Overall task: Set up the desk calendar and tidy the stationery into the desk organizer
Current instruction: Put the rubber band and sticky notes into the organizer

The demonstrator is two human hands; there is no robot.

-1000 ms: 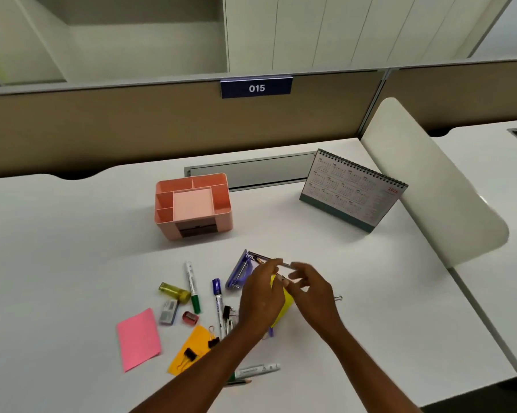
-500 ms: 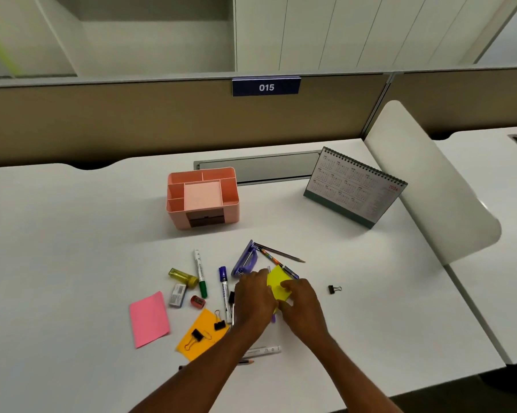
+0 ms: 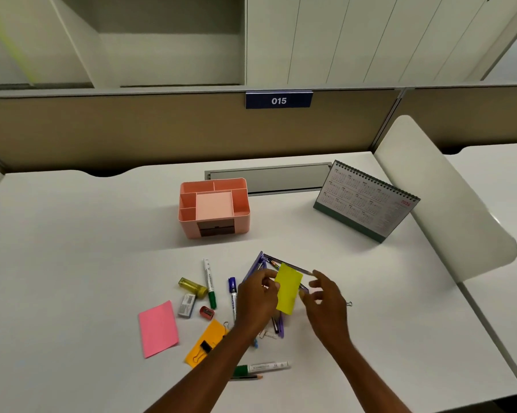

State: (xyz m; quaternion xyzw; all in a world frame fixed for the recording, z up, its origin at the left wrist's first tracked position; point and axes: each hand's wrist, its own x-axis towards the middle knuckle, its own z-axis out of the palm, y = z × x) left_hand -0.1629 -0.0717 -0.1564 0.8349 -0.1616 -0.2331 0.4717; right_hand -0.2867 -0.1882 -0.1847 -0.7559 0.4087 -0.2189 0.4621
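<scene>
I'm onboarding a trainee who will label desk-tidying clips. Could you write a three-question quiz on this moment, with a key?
1. True or false: the desk calendar lies folded flat.
2. Pick one: the sticky note that the left hand pinches is A) pink, B) yellow, C) white.
3. Fill in the gap: the black binder clip rests on a sheet of ____ paper.

Key
1. False: it stands upright like a tent.
2. B.
3. Orange: the clip sits on the orange note.
</scene>
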